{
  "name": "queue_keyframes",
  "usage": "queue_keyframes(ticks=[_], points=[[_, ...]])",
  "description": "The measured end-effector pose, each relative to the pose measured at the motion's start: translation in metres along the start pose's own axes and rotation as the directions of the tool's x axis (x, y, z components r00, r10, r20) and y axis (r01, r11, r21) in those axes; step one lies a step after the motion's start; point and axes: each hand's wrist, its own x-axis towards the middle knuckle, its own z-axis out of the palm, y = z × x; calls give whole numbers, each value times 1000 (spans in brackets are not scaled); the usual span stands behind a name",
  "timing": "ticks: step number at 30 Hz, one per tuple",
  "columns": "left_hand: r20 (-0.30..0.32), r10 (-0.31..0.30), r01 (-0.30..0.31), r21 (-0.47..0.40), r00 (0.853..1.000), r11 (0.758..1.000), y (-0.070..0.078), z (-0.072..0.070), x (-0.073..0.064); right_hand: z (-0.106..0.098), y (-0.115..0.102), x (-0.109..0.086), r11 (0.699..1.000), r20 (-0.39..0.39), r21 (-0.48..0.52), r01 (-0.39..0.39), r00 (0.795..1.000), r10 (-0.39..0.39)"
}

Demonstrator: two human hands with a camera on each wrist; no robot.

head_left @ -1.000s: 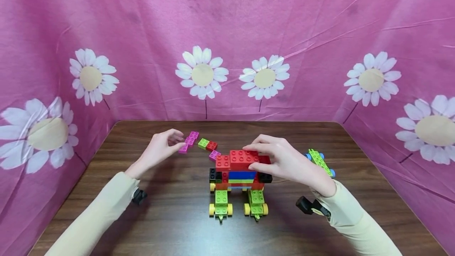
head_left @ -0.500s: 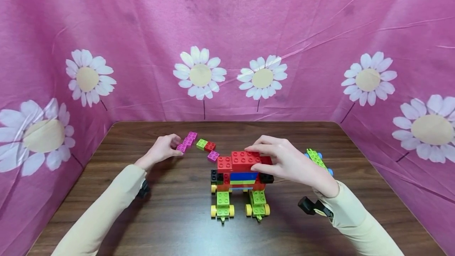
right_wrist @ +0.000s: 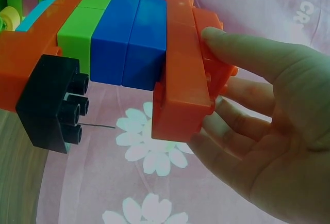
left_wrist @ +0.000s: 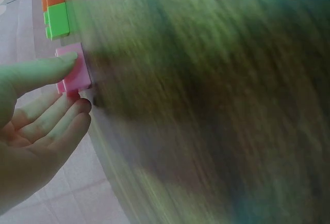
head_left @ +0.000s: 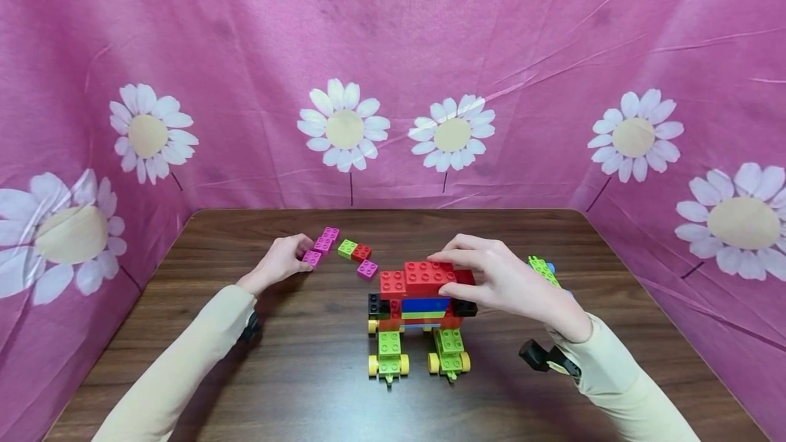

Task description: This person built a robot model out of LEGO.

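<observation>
My left hand [head_left: 278,262] pinches a magenta toy building brick [head_left: 312,258] on the table, the one nearest me in a short row. The left wrist view shows my thumb across the face of that magenta brick [left_wrist: 80,74], with the fingers behind it. My right hand [head_left: 500,280] grips the red brick [head_left: 428,277] on top of a multicoloured brick build standing upright. Blue, lime and black bricks make up the build's middle, above two lime wheeled bases [head_left: 389,353] with yellow wheels. In the right wrist view, my thumb lies on the red top [right_wrist: 185,79] and the fingers curl behind it.
Two more magenta bricks [head_left: 327,239] lie just beyond the left hand. A lime brick [head_left: 347,248] and a red brick [head_left: 361,252] sit side by side, with a magenta brick [head_left: 367,269] near the build. Behind my right wrist is a lime wheeled base [head_left: 543,269].
My left hand has come down to the magenta row and taken hold of the nearest brick, which now stands slightly apart from the others. My right hand keeps its grip on the build.
</observation>
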Motion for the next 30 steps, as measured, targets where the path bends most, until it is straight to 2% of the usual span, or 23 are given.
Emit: queue_keyframes(ticks=[7, 12, 16, 21, 26, 30], points=[[2, 14, -14, 47, 1000, 999, 1, -6, -4, -2, 3, -4, 1000, -10, -8, 15, 1000, -15], [-52, 39, -37, 48, 998, 998, 16, -18, -9, -4, 4, -8, 1000, -4, -6, 4, 1000, -4], [-76, 51, -51, 9, 996, 999, 40, -29, -12, -4, 5, -8, 1000, -10, -12, 13, 1000, -13], [-62, 78, -83, -81, 995, 993, 78, -37, -19, -3, 6, -7, 1000, -14, -4, 17, 1000, -17], [-35, 191, -194, -135, 981, 972, 125, -43, -29, -2, 6, -7, 1000, -16, 5, 30, 999, -29], [-3, 294, -291, -168, 956, 942, 157, -44, -40, -2, 6, -6, 999, -15, 4, 32, 999, -32]])
